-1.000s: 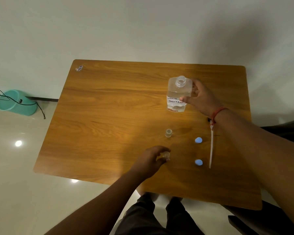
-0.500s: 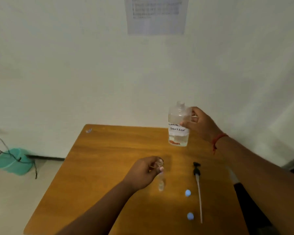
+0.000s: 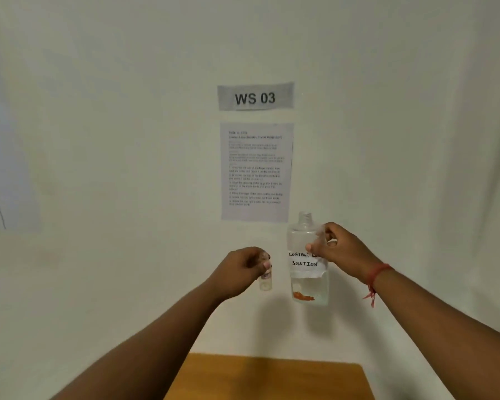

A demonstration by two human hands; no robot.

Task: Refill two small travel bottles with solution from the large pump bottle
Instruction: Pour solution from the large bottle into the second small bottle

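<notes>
- The left hand (image 3: 241, 271) was raised in front of the wall, its fingers and thumb curled round a small travel bottle (image 3: 265, 280), which hung below the fingers with its clear lower part showing.
- The right hand (image 3: 339, 249) gripped the large bottle (image 3: 308, 261) by its upper half, thumb across the front and fingers behind, and held it upright in the air.
- The large bottle's neck was bare, a threaded opening with no pump on it, and a white label on its front read "SOLUTION" under a partly covered word.
- A little clear liquid sat in the bottom of the large bottle; something orange showed at its base, and I could not tell what it was.
- The two bottles were near each other but apart, the small one to the left of the large one and a bit lower than its neck.
- Both were held well above the bench (image 3: 269, 378), of which only the far edge of the wooden top showed.
- A red thread bracelet (image 3: 377, 274) circled the right wrist, its loose ends dangling.
- On the wall behind, a grey sign (image 3: 255, 97) read "WS 03".
- Beneath it hung a printed sheet (image 3: 256, 171), its small text too blurred to read.
</notes>
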